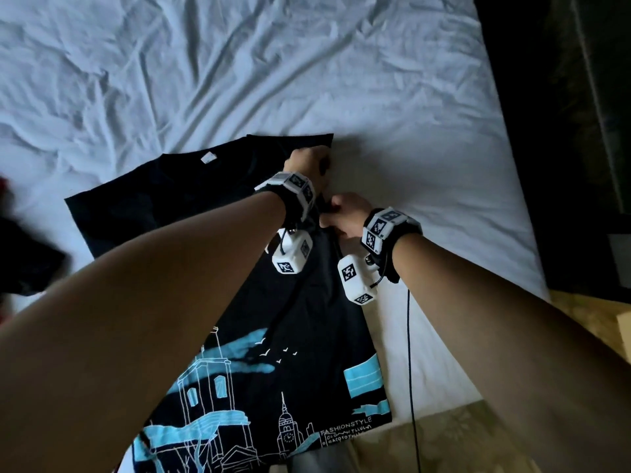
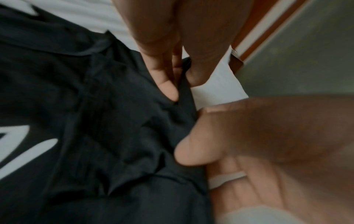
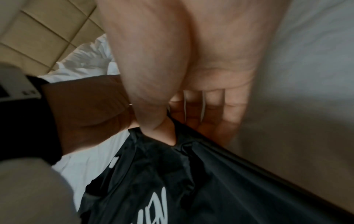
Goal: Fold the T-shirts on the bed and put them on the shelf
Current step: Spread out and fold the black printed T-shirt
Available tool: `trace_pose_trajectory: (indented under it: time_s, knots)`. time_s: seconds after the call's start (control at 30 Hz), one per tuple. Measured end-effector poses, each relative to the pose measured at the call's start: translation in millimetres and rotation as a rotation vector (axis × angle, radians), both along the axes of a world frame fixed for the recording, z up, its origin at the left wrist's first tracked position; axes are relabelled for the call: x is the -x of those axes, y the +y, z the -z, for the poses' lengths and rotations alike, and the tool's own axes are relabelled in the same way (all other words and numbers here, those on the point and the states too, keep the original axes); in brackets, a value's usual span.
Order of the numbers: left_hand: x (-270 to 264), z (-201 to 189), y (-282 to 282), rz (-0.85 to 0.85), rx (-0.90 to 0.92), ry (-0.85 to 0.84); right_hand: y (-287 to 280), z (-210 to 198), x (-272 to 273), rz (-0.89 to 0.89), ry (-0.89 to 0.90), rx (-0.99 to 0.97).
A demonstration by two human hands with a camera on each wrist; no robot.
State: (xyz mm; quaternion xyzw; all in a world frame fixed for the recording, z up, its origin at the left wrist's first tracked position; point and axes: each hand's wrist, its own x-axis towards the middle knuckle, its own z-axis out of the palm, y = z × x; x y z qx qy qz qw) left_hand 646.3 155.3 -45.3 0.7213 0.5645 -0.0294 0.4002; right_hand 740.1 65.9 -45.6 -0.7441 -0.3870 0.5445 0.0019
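A black T-shirt point(image 1: 191, 213) with a blue and white city print lies spread on the white bed point(image 1: 341, 80), collar tag up. Its right sleeve is turned in over the body. My left hand point(image 1: 307, 162) pinches the sleeve's fabric at the far right edge; in the left wrist view the thumb and fingers point(image 2: 166, 84) close on a black fold point(image 2: 184, 91). My right hand point(image 1: 341, 213) pinches the shirt's right edge just nearer to me, thumb point(image 3: 159, 128) pressed into the cloth point(image 3: 191, 166).
Another dark garment point(image 1: 27, 257) lies at the bed's left edge with something red point(image 1: 5, 186) beside it. The bed's right edge point(image 1: 512, 199) borders a dark floor. A black cable point(image 1: 409, 353) hangs from my right wrist. A padded headboard point(image 3: 38, 37) shows behind.
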Motion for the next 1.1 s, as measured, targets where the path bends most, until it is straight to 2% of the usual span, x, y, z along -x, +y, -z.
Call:
trace_pose_trajectory:
  time_s: [0.07, 0.2, 0.33, 0.43, 0.6, 0.8, 0.97, 1.1]
  knots:
    - [17.6, -8.9, 0.6, -0.120, 0.013, -0.063, 3.9, -6.8, 15.5, -0.052, 0.007, -0.006]
    - [57.8, -21.8, 4.1, -0.241, 0.009, -0.111, 8.3, -35.0, 50.0, -0.142, -0.008, -0.048]
    - [94.1, -23.3, 6.0, -0.428, 0.027, -0.148, 13.1, -41.7, 81.4, -0.240, -0.031, -0.064]
    - [115.6, -20.1, 4.7, -0.546, 0.037, -0.144, 16.2, -42.8, 100.0, -0.325, -0.065, -0.092]
    - [146.5, -6.5, 9.4, -0.641, 0.112, -0.127, 20.5, -25.7, 122.5, -0.367, -0.061, -0.098]
    - [164.5, 12.0, 10.9, -0.646, 0.182, -0.129, 29.6, -1.8, 135.7, -0.334, -0.033, -0.073]
    - [165.8, 15.2, 0.4, -0.624, 0.135, -0.106, 20.5, 13.3, 133.4, -0.173, 0.080, -0.044]
    - [167.7, 3.6, -20.2, -0.705, 0.119, -0.072, 3.1, 14.9, 120.3, -0.014, 0.165, 0.002]
